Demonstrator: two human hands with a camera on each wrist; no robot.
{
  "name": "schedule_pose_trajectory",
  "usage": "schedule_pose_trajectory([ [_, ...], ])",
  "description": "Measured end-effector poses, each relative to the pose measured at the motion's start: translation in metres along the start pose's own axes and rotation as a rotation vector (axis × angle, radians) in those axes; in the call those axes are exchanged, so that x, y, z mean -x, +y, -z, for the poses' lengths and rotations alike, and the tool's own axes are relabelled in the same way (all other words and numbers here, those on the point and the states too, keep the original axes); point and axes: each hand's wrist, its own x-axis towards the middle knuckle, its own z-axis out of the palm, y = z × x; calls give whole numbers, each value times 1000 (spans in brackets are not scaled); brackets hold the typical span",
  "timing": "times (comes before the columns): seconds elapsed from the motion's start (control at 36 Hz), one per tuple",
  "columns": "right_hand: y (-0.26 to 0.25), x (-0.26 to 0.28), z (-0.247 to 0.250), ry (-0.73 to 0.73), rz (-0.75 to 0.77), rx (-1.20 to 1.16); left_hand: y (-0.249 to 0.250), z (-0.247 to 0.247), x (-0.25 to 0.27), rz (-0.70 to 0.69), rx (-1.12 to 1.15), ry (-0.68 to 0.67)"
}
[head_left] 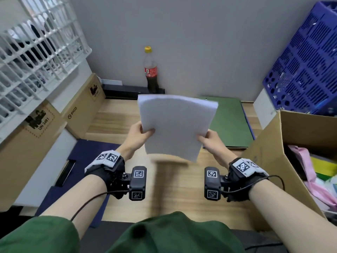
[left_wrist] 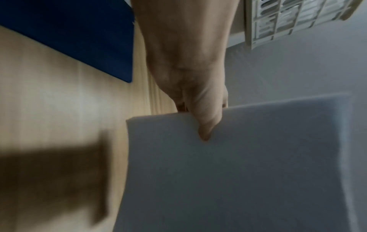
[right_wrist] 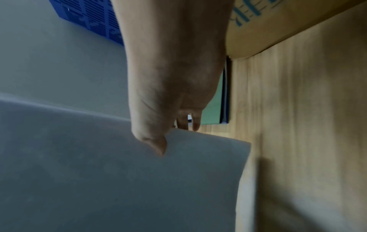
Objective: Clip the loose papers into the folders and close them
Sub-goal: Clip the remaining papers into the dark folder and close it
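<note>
Two hands: both hold one stack of loose papers [head_left: 176, 125] in mid-frame of the head view, raised off the wooden desk [head_left: 113, 114]
Left hand [head_left: 138, 133]: grips the stack's left edge near its lower corner — thumb pressed on the near face, fingers behind; the left wrist view shows the thumb [left_wrist: 206, 125] lying flat on the sheet
Right hand [head_left: 209, 141]: grips the right edge the same way, thumb [right_wrist: 155, 141] on the near face, the other fingers curled behind the sheets
Papers: tilted up, top edge away from the person, slightly bowed; holding both side edges probably keeps the sheets square so they can be evened up before clipping
Shadow: a blurred dark patch lies on the desk below the stack, so the sheets hang clear of the surface
Green folder [head_left: 231, 121]: lies flat on the desk behind and right of the papers, closed as far as I can tell, on top of a blue one whose edge [head_left: 249, 123] shows along its right side
Dark blue folder [head_left: 85, 157]: lies at lower left of the desk, partly under the left forearm; whether it is open is unclear
Surroundings: cola bottle [head_left: 151, 70] by the far wall, cardboard box [head_left: 284, 148] at right — both well apart from the papers
Stage: my guess is early; nothing is clipped yet
</note>
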Motion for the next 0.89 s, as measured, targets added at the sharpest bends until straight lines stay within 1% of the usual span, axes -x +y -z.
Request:
schedule_pose_trajectory([
  [0.11,18,6,-2,-68,-61,54,-21,7,10,53,-31,-15],
  [0.22,14,5,-10,-75,-104,69,-27,13,10,81,-54,-68],
  [0.28,9,2,-14,-98,-117,84,-26,15,8,83,-54,-69],
  [0.33,7,0,-17,-156,-146,84,-25,19,6,111,-38,-59],
  [0.44,9,1,-27,-292,-278,23,-29,33,6,203,59,-42],
  [0.53,11,-1,-43,-341,-347,5,-35,44,9,264,128,-31],
  [0.58,11,-6,-62,-371,-353,59,-44,58,12,299,124,6],
  [0.72,13,-17,-113,-375,-351,219,-84,100,24,416,99,51],
  [0.78,16,-22,-137,-395,-377,269,-106,122,32,467,119,141],
  [0.89,25,-24,-172,-428,-462,326,-146,170,55,583,-23,301],
])
